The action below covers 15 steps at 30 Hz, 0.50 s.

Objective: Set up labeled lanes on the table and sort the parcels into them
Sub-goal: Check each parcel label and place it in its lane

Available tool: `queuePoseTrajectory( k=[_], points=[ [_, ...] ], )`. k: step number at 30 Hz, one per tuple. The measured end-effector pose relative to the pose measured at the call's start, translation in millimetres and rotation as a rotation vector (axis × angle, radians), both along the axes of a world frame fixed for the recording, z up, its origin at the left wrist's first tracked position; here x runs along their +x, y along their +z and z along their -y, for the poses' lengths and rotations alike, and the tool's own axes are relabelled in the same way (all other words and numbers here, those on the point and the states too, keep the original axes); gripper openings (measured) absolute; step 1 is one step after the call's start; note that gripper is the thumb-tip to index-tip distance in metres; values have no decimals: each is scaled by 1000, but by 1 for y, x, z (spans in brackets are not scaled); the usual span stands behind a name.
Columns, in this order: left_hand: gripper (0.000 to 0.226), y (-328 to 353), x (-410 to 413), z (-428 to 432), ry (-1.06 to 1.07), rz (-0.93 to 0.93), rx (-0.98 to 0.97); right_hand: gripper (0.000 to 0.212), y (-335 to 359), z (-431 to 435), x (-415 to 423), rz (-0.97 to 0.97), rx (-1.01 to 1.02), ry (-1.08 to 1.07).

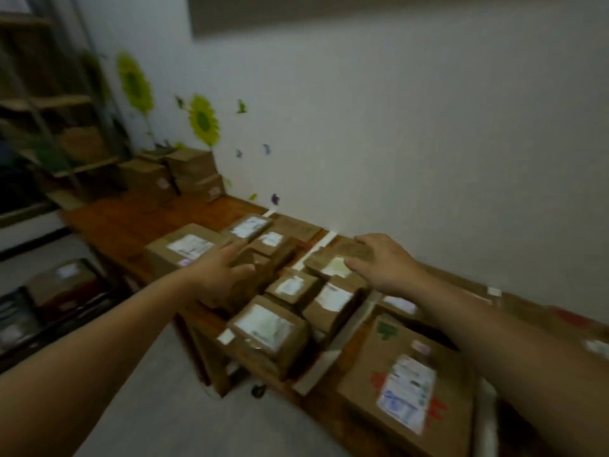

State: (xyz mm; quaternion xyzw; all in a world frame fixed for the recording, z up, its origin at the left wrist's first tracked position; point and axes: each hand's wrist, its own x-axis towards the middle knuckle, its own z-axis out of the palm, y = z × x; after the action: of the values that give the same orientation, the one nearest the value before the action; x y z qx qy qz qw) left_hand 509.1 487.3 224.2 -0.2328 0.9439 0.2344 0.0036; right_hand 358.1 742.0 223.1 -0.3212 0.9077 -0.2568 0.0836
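Several brown cardboard parcels with white labels lie on a long wooden table against the wall. Pale tape strips cross the table and divide it into lanes. My left hand hovers with fingers spread over a small parcel in the middle group, holding nothing. My right hand reaches over a flat parcel near the wall, fingers apart, touching or just above it. A big box with red and green marks lies nearest me on the right. The view is blurred.
More stacked boxes stand at the table's far left end. A metal shelf rack is on the left, with crates of parcels on the floor below. Flower stickers decorate the wall.
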Motion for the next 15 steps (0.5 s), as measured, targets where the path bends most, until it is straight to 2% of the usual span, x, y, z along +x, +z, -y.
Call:
queuePoseTrajectory(
  k=[7,15],
  points=[
    [66,20,84,151,264,-27,59,59,15,182,36,28,-49,159],
    [68,14,87,292,347,-22,56,66,5,358,7,12,-24,253]
  ],
)
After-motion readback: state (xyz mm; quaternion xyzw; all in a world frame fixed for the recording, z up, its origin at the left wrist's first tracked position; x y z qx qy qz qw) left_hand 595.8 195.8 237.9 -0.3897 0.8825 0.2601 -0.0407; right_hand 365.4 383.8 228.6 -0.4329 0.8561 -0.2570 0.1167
